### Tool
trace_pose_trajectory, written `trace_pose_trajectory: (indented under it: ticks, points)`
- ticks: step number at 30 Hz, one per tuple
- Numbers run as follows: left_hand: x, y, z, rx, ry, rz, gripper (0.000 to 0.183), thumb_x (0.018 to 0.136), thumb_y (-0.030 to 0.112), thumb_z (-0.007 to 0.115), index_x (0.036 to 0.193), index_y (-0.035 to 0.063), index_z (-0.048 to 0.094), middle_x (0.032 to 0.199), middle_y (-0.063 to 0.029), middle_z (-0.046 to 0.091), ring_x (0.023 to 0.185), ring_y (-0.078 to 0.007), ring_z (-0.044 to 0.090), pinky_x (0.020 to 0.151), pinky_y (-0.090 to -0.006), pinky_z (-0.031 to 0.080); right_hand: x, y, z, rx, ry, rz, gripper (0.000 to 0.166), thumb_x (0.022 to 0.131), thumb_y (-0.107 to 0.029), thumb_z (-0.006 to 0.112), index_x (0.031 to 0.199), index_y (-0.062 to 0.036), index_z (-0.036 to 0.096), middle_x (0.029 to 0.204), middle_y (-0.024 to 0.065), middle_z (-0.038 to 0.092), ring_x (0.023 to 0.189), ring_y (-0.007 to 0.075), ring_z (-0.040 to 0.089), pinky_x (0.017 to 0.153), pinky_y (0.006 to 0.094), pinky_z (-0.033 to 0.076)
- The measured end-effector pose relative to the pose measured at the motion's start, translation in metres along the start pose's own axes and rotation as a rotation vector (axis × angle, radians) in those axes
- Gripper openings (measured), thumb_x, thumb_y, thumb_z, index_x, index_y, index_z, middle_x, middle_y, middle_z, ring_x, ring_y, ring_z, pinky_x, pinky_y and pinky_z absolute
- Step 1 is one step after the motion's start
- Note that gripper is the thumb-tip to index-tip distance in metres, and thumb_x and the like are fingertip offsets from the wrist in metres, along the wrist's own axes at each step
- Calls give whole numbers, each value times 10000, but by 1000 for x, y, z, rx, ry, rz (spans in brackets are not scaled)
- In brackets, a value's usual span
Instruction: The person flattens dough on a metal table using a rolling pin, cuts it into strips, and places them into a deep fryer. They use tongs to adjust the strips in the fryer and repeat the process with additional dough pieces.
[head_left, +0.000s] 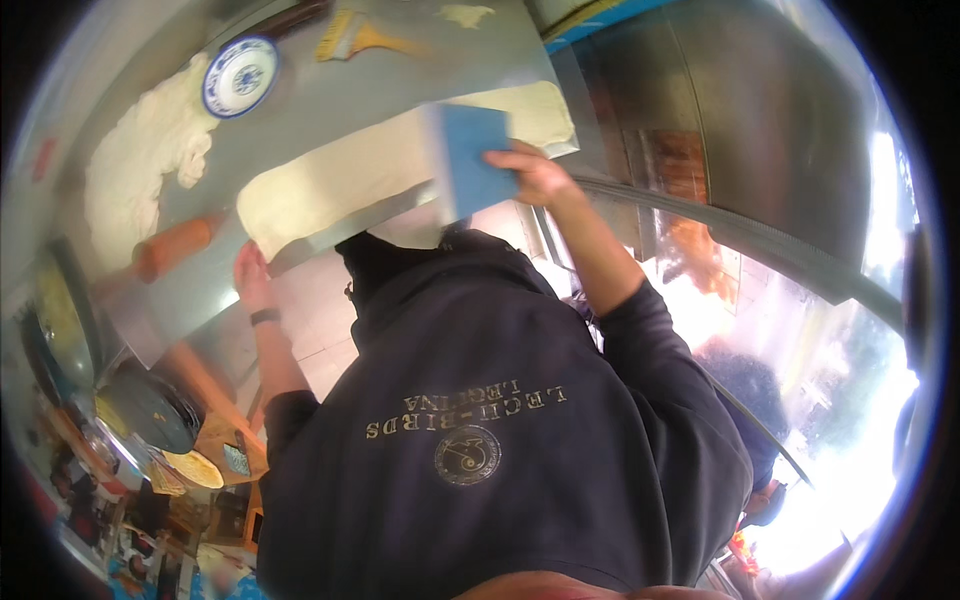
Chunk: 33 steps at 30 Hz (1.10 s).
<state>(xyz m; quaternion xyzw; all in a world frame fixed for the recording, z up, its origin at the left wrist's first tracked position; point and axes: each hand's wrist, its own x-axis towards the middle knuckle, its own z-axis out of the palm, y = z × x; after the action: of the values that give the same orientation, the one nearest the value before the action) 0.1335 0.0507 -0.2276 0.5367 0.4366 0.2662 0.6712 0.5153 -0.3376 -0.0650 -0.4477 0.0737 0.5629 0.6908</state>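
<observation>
A flat blue rectangular panel (476, 161), blurred along its left side, stands over a long strip of rolled dough (337, 176). My right hand (534, 174) grips the panel by its right edge, fingers across its face. The strip runs along the front edge of a metal worktop (300, 124), partly hidden behind the panel. By the strip's lower left corner is my left hand (251, 274), fingers pointing away from me and holding nothing that I can see; whether it touches the dough is unclear.
A large dough mass (139, 161) lies at the left, beside a blue-patterned white dish (241, 77). A wooden rolling pin (176, 247) rests nearer me. Farther back are a flat brush (364, 37) and a dough scrap (465, 15). Another person (750, 420) is at the right.
</observation>
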Motion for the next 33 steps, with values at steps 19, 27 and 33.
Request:
trace_pose_trajectory:
  ticks: [19,27,33]
  points:
    - [-84,-34,630,1098,-1036,1006,650,984,365,450,1498,-16,334,1592,-155,295,1492,-306,217,1218,-445,162,-44,-116,-187,-1657,877,-119,423,884,-204,590,1140,87,422,841,311,671,802,467,677,727,536,548]
    - [-85,38,645,1583,-1384,981,641,995,422,430,1507,45,343,1589,-130,308,1496,-310,214,1212,-520,136,-29,-114,-187,-1622,868,-155,453,886,-200,589,1178,95,409,835,307,670,786,463,679,727,529,550]
    - [-161,-12,578,1043,-1135,843,623,947,383,564,1451,48,420,1533,-194,374,1476,-315,257,1199,-528,174,-36,-135,-177,-1615,844,-156,431,876,-184,562,1168,99,421,858,336,658,827,493,658,774,568,520]
